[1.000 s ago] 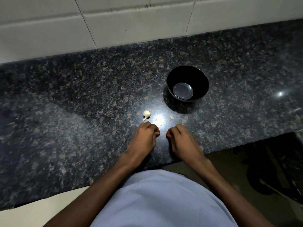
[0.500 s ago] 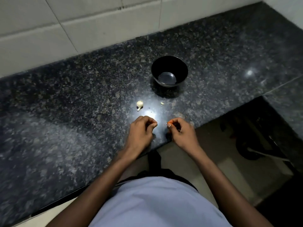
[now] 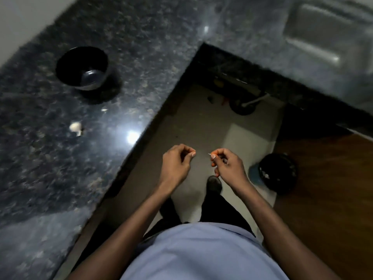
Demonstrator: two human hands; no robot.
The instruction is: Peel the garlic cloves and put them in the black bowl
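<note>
My hands hang over the floor, off the counter's edge. My right hand (image 3: 228,164) pinches a thin sliver of garlic peel (image 3: 209,154) between thumb and forefinger. My left hand (image 3: 177,160) has its fingers curled and its thumb pressed to the forefinger; nothing shows in that pinch. One garlic clove (image 3: 76,127) lies on the dark granite counter (image 3: 50,178) to my left. Beyond the clove stands the black bowl (image 3: 82,67); I see no clove in it. A small pale scrap (image 3: 104,110) lies between the clove and the bowl.
The counter turns a corner around the floor space where I stand. A steel sink (image 3: 323,37) is set into its far right part. A round dark bin (image 3: 278,172) stands on the floor just right of my right hand. Dark objects sit under the counter.
The view has swung right and down. Both hands have left the counter and now hang over the floor near the bin. The clove and the bowl stay in place.
</note>
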